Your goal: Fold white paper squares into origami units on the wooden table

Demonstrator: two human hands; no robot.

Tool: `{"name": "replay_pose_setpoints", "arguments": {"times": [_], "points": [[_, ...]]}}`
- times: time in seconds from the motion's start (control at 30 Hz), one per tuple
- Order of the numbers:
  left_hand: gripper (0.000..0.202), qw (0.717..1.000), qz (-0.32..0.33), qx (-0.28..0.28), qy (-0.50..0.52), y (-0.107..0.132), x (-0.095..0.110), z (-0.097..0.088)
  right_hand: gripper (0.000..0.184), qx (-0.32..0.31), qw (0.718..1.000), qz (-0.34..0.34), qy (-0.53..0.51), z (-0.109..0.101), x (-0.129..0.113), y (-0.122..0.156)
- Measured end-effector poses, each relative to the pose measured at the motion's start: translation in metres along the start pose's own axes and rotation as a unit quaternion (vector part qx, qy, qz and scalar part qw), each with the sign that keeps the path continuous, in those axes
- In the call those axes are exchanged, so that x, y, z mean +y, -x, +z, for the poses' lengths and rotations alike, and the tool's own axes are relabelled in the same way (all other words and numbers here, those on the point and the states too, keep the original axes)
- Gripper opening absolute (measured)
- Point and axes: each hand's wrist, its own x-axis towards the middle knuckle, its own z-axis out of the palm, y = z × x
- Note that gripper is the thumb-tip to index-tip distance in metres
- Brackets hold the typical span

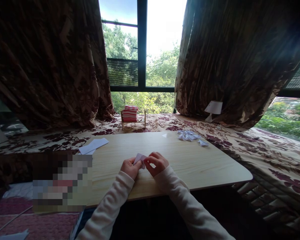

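My left hand (130, 168) and my right hand (157, 163) meet over the middle of a light wooden table (190, 160). Between them they pinch a small folded piece of pale paper (139, 158). The fingers of both hands are closed on it. Cream sleeves cover both arms down to the wrists. Part of the paper is hidden by my fingers.
A heap of small folded paper pieces (190, 135) lies at the table's far right. Flat white sheets (93, 146) lie at the far left edge. Beyond stand a little wooden rack with striped cloth (130, 114), a small white lamp (213, 109), a floral cover and curtains.
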Motion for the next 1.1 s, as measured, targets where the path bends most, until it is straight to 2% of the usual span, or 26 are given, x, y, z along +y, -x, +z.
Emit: {"name": "replay_pose_setpoints", "arguments": {"times": [0.33, 0.73, 1.1], "points": [[0.021, 1.000, 0.012, -0.008, -0.004, -0.0018, -0.0065, 0.0009, 0.021, -0.014, 0.988, -0.105, 0.112, -0.0060, -0.0060, -0.0016], [0.023, 1.000, 0.016, -0.017, -0.016, 0.0010, 0.0014, 0.0025, 0.014, 0.005, 0.995, -0.051, 0.091, -0.0029, -0.0032, -0.0001], [0.021, 1.000, 0.006, -0.017, -0.024, 0.0006, -0.0019, 0.0025, 0.025, -0.017, 0.970, -0.190, 0.151, -0.0107, 0.0023, -0.0066]]}}
